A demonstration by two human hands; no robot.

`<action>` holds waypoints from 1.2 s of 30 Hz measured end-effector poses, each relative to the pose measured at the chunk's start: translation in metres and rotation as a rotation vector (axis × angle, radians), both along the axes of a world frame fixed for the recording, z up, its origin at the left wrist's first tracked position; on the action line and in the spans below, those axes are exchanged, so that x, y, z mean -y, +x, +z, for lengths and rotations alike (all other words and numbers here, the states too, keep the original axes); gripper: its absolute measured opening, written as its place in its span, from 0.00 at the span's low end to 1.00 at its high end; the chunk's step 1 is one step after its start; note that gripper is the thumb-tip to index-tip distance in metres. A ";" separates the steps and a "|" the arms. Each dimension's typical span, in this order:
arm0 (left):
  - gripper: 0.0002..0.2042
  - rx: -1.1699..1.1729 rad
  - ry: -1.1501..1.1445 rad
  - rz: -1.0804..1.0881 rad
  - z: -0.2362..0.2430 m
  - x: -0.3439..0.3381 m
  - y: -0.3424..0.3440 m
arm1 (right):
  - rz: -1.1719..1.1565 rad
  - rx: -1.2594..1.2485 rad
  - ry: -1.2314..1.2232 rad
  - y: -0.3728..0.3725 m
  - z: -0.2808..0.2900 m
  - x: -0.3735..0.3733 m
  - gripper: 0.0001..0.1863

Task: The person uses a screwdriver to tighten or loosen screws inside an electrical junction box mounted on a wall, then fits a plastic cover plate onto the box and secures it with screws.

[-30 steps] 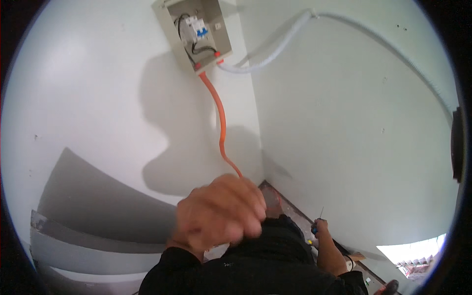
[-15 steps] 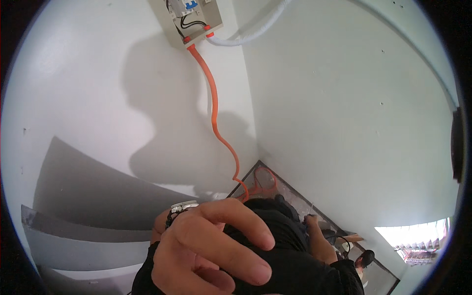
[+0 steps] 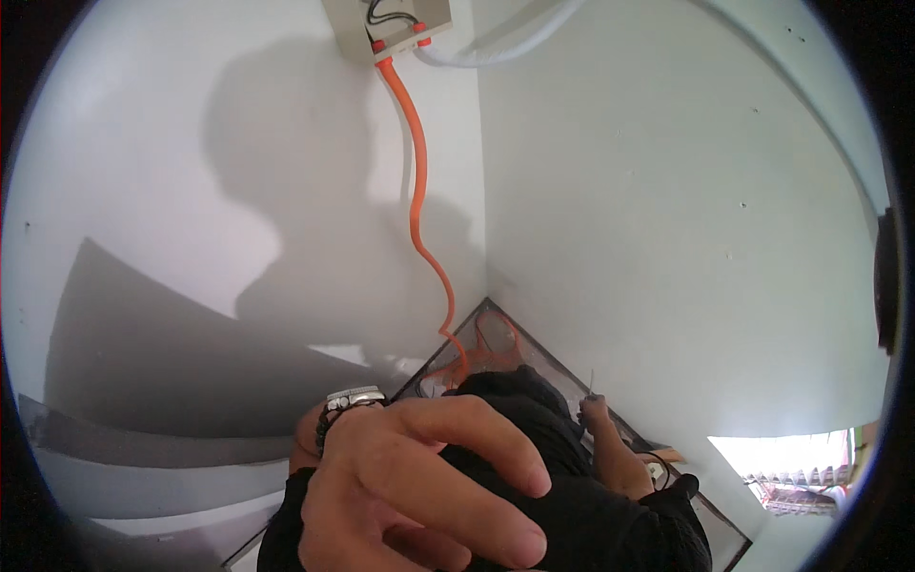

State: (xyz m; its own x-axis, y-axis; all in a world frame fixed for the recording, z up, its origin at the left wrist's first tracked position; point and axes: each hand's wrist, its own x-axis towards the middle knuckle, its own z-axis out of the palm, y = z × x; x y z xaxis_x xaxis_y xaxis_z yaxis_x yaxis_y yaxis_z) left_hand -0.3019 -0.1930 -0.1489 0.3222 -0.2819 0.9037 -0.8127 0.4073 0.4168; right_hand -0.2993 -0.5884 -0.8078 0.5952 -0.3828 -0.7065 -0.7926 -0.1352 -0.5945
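Pale walls (image 3: 620,191), dark-edged floor (image 3: 553,373), bright opening (image 3: 782,453)

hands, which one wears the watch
The left hand, close to the camera, wears the silver watch; the right hand, farther off, gripping a thin tool, shows none.

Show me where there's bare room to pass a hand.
The widest patch is along the right wall, between the white flexible conduit and the right hand gripping a screwdriver. Another spans the left wall, left of the orange conduit and above the left hand. It's crowded at the floor corner, with orange coils, and under the electrical box.
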 end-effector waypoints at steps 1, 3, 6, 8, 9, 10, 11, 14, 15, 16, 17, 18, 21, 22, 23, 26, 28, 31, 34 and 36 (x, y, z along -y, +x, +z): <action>0.13 -0.143 0.079 0.073 -0.002 -0.004 -0.003 | 0.034 -0.026 0.009 -0.001 -0.003 0.000 0.24; 0.13 -0.164 0.090 0.004 -0.027 -0.015 0.007 | 0.018 -0.036 0.022 0.002 0.005 -0.009 0.24; 0.13 0.006 0.013 -0.109 -0.047 -0.013 0.013 | -0.017 -0.013 0.064 0.010 0.008 -0.018 0.24; 0.13 0.039 -0.004 -0.100 -0.048 -0.002 0.010 | -0.039 -0.002 0.082 0.012 0.000 -0.014 0.24; 0.07 -0.075 -0.113 -0.049 -0.045 0.005 0.008 | -0.048 -0.007 0.082 0.010 -0.012 -0.009 0.24; 0.06 -0.184 -0.150 0.009 -0.043 0.012 0.009 | -0.063 -0.011 0.082 0.004 -0.022 -0.001 0.24; 0.07 -0.296 -0.168 0.053 -0.044 0.024 0.013 | -0.109 -0.061 0.077 0.003 0.001 -0.010 0.18; 0.11 -0.229 0.123 0.262 -0.079 0.038 0.057 | -0.348 0.021 0.111 -0.011 -0.040 0.028 0.14; 0.13 -0.154 0.263 0.385 -0.117 0.042 0.083 | -0.273 0.015 0.133 0.000 -0.030 0.012 0.18; 0.13 -0.369 0.282 0.260 -0.168 0.050 0.103 | -0.196 0.015 0.147 0.011 -0.013 0.000 0.23; 0.13 -0.560 0.402 0.282 -0.227 0.050 0.122 | -0.102 0.023 0.163 0.029 0.014 -0.017 0.28; 0.15 -0.753 0.542 0.331 -0.286 0.043 0.135 | -0.012 0.127 0.189 0.052 0.053 -0.041 0.30; 0.21 -1.470 0.728 0.195 -0.412 0.051 0.141 | 0.326 0.389 0.245 0.087 0.116 -0.072 0.35; 0.23 -1.675 0.763 0.169 -0.433 0.057 0.137 | 0.367 0.471 0.352 0.097 0.128 -0.084 0.36; 0.23 -1.661 0.830 0.123 -0.444 0.057 0.144 | 0.412 0.551 0.468 0.109 0.142 -0.097 0.37; 0.30 -1.903 0.465 -0.400 -0.479 0.040 0.163 | 0.639 0.498 0.306 0.118 0.209 -0.133 0.36; 0.26 -1.842 0.396 -0.396 -0.477 0.047 0.178 | 0.736 0.496 0.226 0.134 0.193 -0.145 0.38; 0.21 -1.869 0.246 -0.333 -0.482 0.060 0.186 | 0.906 0.396 0.212 0.135 0.186 -0.136 0.34; 0.19 -1.844 0.268 -0.266 -0.482 0.058 0.195 | 0.901 0.637 0.344 0.148 0.149 -0.128 0.33; 0.18 -1.870 0.190 -0.220 -0.488 0.061 0.203 | 0.852 0.301 0.305 0.173 0.134 -0.094 0.29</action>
